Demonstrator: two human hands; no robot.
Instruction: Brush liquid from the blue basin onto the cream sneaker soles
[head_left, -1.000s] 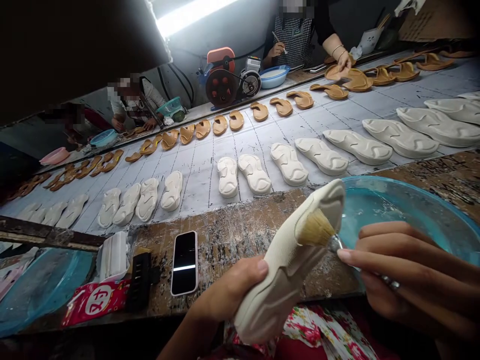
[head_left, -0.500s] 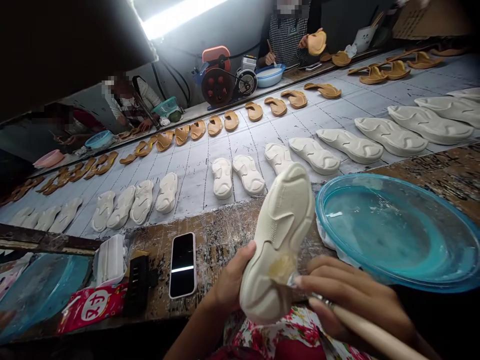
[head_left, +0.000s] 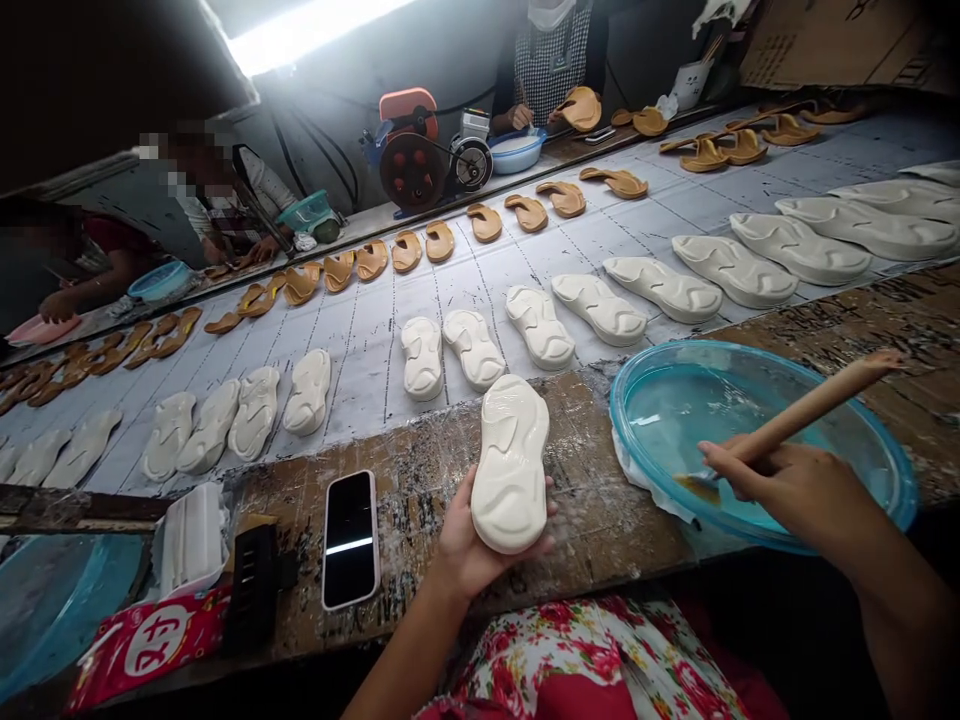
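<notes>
A white shoe sole (head_left: 511, 465), its upper face wet and glossy, rests on the palm of my left hand (head_left: 469, 545), which grips it from below with fingers around its edges. My right hand (head_left: 802, 490) is closed around the wooden handle of a brush (head_left: 817, 405). The bristles dip inside the blue basin (head_left: 896, 490) at its near left, by the clear liquid. Just beyond the sole in my hand, a row of white soles lies on the white belt (head_left: 375, 385).
A phone (head_left: 350, 540), a black hair clip (head_left: 253, 580), a white foam box (head_left: 191, 538) and a red packet (head_left: 154, 640) lie left on the bench. Tan shoe pieces (head_left: 440, 241) line the belt's far side. Co-workers sit opposite, near a motor with wheels (head_left: 411, 165).
My right hand has moved the brush from the sole to the basin on the right. The sole has been lowered and tipped away from me in my left hand.
</notes>
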